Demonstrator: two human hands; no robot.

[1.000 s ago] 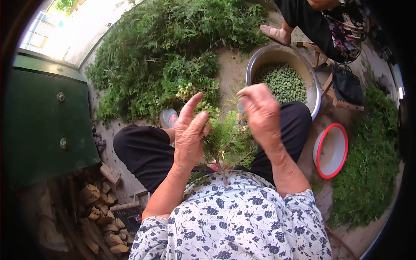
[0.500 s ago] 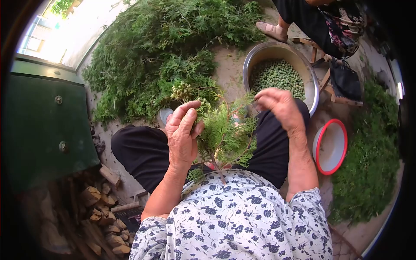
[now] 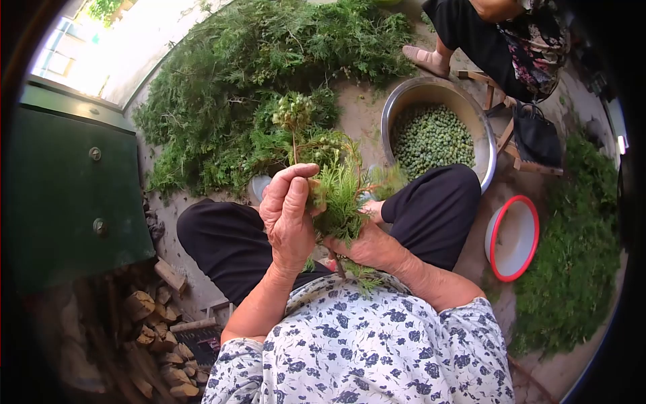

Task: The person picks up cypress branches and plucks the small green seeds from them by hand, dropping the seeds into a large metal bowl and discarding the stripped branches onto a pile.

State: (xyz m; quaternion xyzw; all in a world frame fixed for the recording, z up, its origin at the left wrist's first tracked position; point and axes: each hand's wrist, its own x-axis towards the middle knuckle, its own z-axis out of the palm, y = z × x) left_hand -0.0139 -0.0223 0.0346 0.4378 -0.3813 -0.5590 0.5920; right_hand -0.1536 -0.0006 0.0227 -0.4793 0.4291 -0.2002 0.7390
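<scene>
A leafy conifer branch (image 3: 340,202) stands upright over my lap, its bare stem pointing toward my shirt. My left hand (image 3: 291,219) is closed on its left side, with fingers and thumb pinching a thin twig. That twig rises above the fingers to a cluster of small green cones (image 3: 293,113). Low on the branch, my right hand (image 3: 369,246) is closed around the foliage near the stem; its fingertips are partly hidden by the leaves. Beyond my right knee, a wide metal basin (image 3: 486,128) holds many green cones (image 3: 434,138).
A large heap of cut conifer branches (image 3: 235,81) lies ahead. On the right are a red-rimmed white basin (image 3: 517,236) and more greenery (image 3: 572,269). Another person's foot (image 3: 428,59) is near the metal basin. Split firewood (image 3: 171,357) and a green cabinet (image 3: 74,195) stand left.
My right hand has come down and left from beside the metal basin to the lower part of the branch. The cone cluster now stands higher above my left hand.
</scene>
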